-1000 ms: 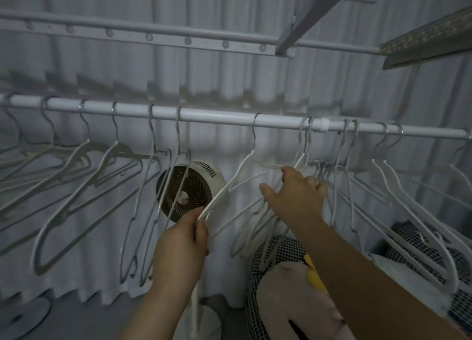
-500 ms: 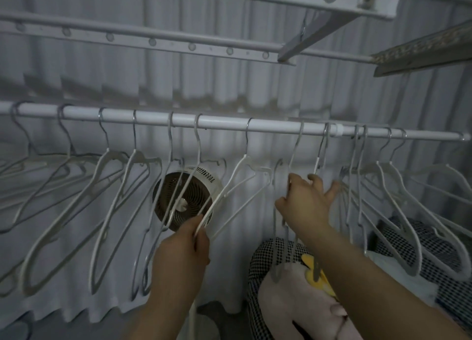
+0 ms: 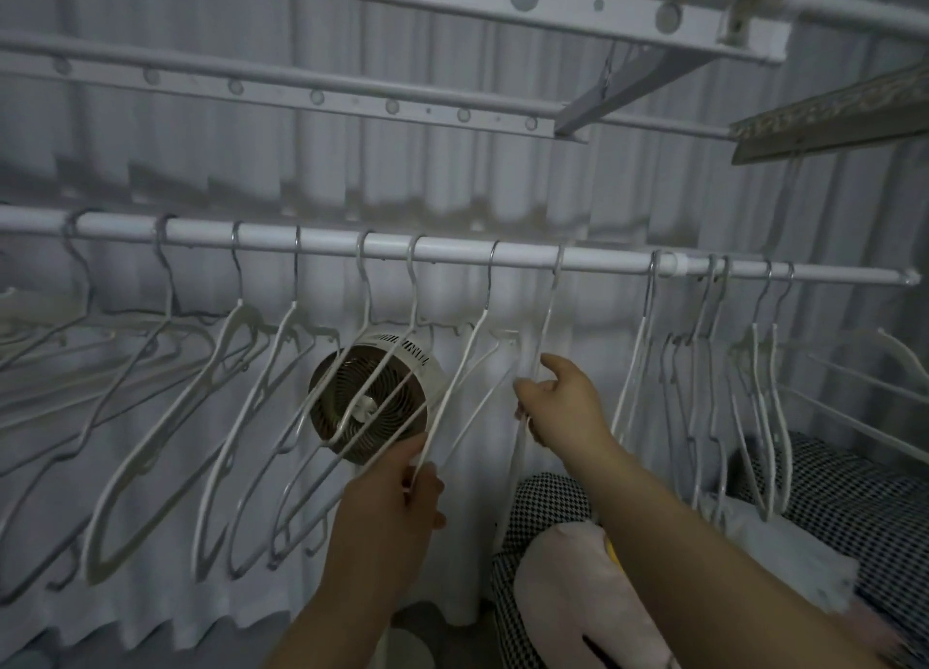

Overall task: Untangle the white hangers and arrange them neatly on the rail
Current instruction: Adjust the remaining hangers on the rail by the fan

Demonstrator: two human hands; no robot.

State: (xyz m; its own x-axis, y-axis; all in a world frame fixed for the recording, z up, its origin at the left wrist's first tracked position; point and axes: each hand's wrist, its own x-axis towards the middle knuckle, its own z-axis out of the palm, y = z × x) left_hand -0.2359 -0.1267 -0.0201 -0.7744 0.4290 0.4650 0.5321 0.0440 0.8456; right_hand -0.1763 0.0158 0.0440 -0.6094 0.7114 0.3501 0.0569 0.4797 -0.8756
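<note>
Sliding leftward since a moment ago, the right hand (image 3: 563,409) is seemingly pinching one white hanger (image 3: 549,316) hanging on the rail (image 3: 327,240); the left hand (image 3: 397,497) is pinching the neighbouring hanger (image 3: 473,339) low down.

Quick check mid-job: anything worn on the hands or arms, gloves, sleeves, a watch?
The left hand and right hand are bare: no gloves, no rings that I can make out in the dim light. The left forearm and right forearm are uncovered to the frame edge: no sleeve, watch or bracelet shows.
</note>
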